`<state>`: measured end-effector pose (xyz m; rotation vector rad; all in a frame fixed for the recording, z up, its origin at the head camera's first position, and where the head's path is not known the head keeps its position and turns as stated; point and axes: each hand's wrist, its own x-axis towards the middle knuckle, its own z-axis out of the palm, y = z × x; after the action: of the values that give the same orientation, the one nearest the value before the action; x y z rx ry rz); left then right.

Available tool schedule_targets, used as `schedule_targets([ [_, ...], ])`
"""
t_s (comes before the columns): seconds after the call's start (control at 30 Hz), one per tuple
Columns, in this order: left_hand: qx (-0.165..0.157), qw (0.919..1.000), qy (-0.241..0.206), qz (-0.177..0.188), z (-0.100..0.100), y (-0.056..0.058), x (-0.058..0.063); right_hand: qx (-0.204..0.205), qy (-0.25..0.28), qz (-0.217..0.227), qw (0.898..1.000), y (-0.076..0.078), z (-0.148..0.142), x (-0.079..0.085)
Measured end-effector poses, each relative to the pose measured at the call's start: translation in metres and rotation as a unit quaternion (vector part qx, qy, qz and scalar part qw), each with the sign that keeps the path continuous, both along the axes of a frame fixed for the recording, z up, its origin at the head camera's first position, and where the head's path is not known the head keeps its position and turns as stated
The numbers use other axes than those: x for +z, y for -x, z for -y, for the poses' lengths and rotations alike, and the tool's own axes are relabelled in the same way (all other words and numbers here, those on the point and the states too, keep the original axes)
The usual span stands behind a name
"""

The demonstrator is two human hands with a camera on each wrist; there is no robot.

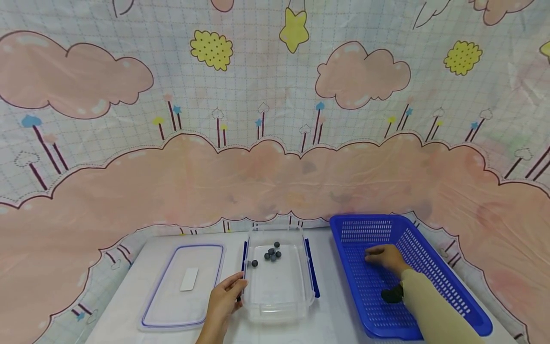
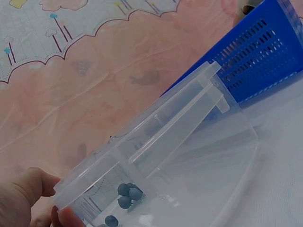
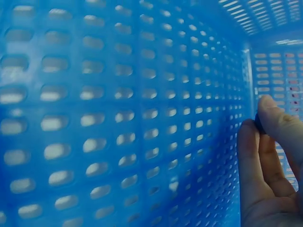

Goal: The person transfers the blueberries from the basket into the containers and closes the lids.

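Observation:
A clear plastic container [image 1: 279, 286] stands on the table with several blueberries [image 1: 273, 258] on its bottom, mostly toward the far end. With thumb and fingers, my left hand [image 1: 226, 294] grips the container's left side wall; in the left wrist view the thumb [image 2: 40, 182] lies at its rim. My right hand [image 1: 388, 258] is inside the blue basket [image 1: 350, 282], over its floor. Between its thumb and fingertips it pinches a blueberry [image 3: 259, 124], dark and partly hidden by the fingers.
A clear lid [image 1: 172, 306] with a purple-blue edge and a white label [image 1: 189, 279] lies left of the container. Blue clips [image 1: 312, 270] flank the container. A dark rounded thing [image 1: 391, 295] shows beside the right sleeve. A patterned cloth [image 1: 275, 181] hangs behind the table.

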<state>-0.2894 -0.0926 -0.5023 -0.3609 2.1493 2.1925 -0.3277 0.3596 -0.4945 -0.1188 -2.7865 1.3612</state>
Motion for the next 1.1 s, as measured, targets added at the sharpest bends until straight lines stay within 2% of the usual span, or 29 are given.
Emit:
schedule_targets([
  [0.2,-0.001,1.0,-0.004,0.0,0.0,0.001,-0.002,0.004,0.063,0.011,0.998,-0.002,0.004,0.007],
  [0.53,0.001,1.0,-0.002,0.004,0.001,0.001,-0.001,-0.006,0.107,-0.007,0.994,0.006,0.009,0.009],
  [0.8,0.0,1.0,-0.002,0.007,0.001,0.0,0.0,-0.007,0.122,-0.021,0.992,0.007,0.02,0.022],
  [1.0,-0.002,1.0,-0.002,0.003,0.001,0.0,-0.001,0.004,0.108,-0.025,0.994,0.007,0.021,0.025],
  [1.1,-0.002,1.0,-0.001,0.003,0.001,0.001,0.0,0.005,0.12,-0.028,0.992,0.008,0.024,0.027],
])
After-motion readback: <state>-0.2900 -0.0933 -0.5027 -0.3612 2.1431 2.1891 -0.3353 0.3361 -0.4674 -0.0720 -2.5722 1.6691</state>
